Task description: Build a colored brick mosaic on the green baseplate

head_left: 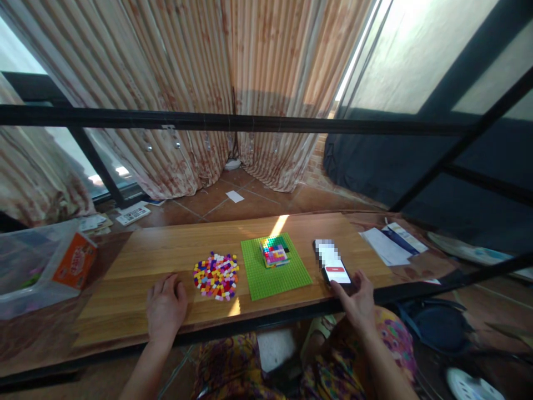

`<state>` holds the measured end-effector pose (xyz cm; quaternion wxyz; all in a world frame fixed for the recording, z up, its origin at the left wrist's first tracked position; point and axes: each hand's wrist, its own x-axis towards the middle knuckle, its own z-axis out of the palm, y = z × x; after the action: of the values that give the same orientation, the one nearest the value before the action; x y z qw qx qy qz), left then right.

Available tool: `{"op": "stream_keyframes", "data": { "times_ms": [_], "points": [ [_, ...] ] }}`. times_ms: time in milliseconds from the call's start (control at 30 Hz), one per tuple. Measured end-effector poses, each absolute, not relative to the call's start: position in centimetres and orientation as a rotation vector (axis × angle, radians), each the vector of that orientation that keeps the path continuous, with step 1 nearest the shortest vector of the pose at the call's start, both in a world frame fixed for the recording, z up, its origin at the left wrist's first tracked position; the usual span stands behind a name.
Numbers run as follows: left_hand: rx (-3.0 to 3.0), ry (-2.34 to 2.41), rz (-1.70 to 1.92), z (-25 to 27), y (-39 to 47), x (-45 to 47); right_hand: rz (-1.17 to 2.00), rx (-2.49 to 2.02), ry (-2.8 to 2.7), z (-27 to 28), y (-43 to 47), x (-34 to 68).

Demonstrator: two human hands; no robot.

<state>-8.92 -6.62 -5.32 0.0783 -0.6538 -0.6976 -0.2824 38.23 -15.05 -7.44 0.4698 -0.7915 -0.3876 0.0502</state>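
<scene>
My left hand (166,305) rests palm down on the wooden table, its fingers curled in and nothing visible in them. Just right of it lies a loose heap of small multicoloured toy bricks (216,276). A green baseplate (258,283) is flat in the middle, bearing a small built block of colourful bricks (275,253). At the right, my right hand (358,294) grips the near end of a black smartphone (337,275), thumb at its lower edge and fingers along its right side. The phone lies on the table with its screen lit, partly pixelated.
The wooden table (137,255) has a dark front edge close to my lap. A clear plastic box (33,266) with an orange label stands at the left. Papers (385,247) lie beyond the table's right end. A dark metal rail (266,123) crosses before the curtains (187,66).
</scene>
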Motion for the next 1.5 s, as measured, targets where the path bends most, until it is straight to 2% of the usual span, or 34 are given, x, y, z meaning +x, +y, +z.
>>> {"op": "stream_keyframes", "data": {
  "times_ms": [133, 567, 700, 833, 967, 1500],
  "points": [
    [-1.960, -2.076, -0.829, -5.3, -6.6, -8.9, -0.054, -2.008, -1.166, -7.9, -15.1, 37.5],
    [-1.959, -2.037, -0.793, -5.3, -6.6, -8.9, 0.023, -2.069, -1.203, -7.0, -14.2, 38.8],
    [-1.948, -2.047, -0.801, -5.4, -6.6, -9.0, -0.092, -2.062, -1.247, -6.6, -13.9, 38.4],
    [-1.951, -2.019, -0.796, -5.8, -6.4, -9.2, -0.226, -1.961, -1.377, -6.1, -14.0, 35.5],
    [-1.943, -1.994, -0.791, -6.0, -6.3, -9.3, -0.126, -1.799, -1.624, -6.3, -13.8, 30.9],
    [-1.939, -2.019, -0.822, -6.1, -6.5, -9.2, -0.195, -2.060, -1.721, -6.1, -14.4, 26.3]
  ]
}}
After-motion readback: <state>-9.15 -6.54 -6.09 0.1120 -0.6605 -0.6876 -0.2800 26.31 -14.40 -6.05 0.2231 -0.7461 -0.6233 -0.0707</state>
